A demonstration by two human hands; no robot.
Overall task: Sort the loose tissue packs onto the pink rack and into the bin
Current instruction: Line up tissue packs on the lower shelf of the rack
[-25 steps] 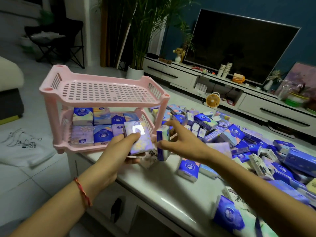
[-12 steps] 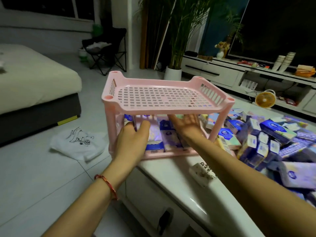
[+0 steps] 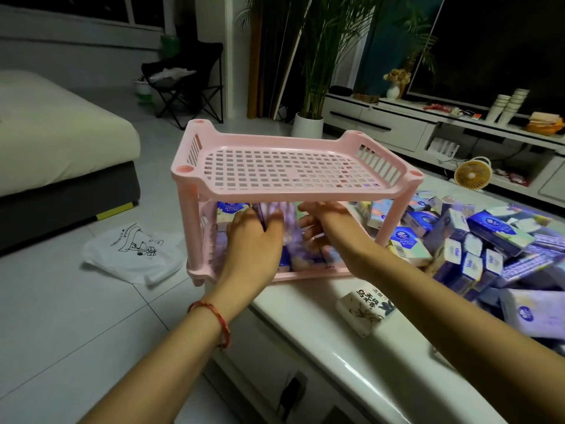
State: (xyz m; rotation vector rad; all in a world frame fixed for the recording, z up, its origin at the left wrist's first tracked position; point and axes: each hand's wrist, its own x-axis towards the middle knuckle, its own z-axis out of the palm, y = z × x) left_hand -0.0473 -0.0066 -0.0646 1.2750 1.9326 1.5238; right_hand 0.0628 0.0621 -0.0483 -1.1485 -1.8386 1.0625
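Nearest, a red string bracelet [image 3: 219, 316] is worn on the left wrist. A white pack [image 3: 365, 307] printed with black characters is seen lying alone on the white table [image 3: 321, 356], near its front edge.

Both hands are reached into the lower tier of the pink rack [image 3: 275, 191], which stands at the table's left end. The left hand [image 3: 253, 240] is laid against the tissue packs [image 3: 231, 211] lined up in that tier. Whether a pack is pinched cannot be told, since the fingertips are lost among them. The right hand [image 3: 325, 228] is held with fingers loosely spread, touching the packs and gripping nothing.

Right of the rack, a loose heap [image 3: 489, 237] of blue and lavender packs is spread over the table. On the floor to the left a white plastic bag [image 3: 134, 252] is seen. Farther back stand a small yellow fan [image 3: 472, 177] and a potted palm [image 3: 307, 125].
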